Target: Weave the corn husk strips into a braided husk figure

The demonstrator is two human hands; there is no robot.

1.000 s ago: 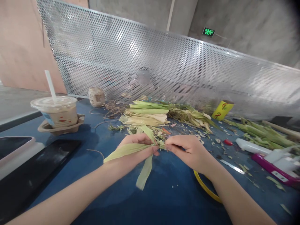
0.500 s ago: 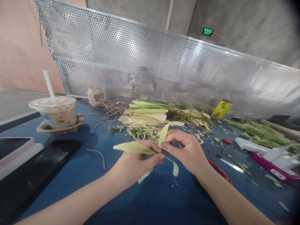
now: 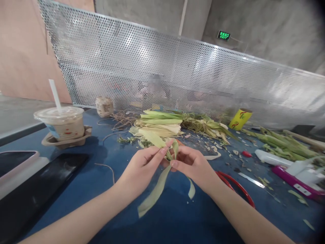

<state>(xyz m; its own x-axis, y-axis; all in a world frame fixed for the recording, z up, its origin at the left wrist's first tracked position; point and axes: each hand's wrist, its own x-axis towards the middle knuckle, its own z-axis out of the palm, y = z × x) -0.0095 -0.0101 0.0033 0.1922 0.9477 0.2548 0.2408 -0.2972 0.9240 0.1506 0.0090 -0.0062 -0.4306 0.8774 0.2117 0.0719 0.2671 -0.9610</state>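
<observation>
Both hands meet above the blue table, working pale green strips of corn husk (image 3: 155, 193). My left hand (image 3: 143, 166) is closed, pinching a strip between thumb and fingers near where the strips cross. My right hand (image 3: 191, 162) is closed too, with thumb and fingers gripping the husk at the crossing. One long strip hangs down to the left below the hands, and a shorter end dangles under the right one. The exact way the strips cross is partly hidden by the fingers. Just behind lies a stack of flat corn husks (image 3: 159, 122).
An iced drink cup (image 3: 64, 125) stands in a cardboard holder at left, near a black tablet-like slab (image 3: 48, 179). Twine (image 3: 124, 120) lies behind. At right are red-handled scissors or a similar red loop (image 3: 240, 186), a blade (image 3: 251, 179), a glue gun (image 3: 271, 157) and husk scraps.
The strip that pointed left across my left hand now hangs downward. Another strip has been folded over between the fingers, and both hands have shifted, the left one turning upward.
</observation>
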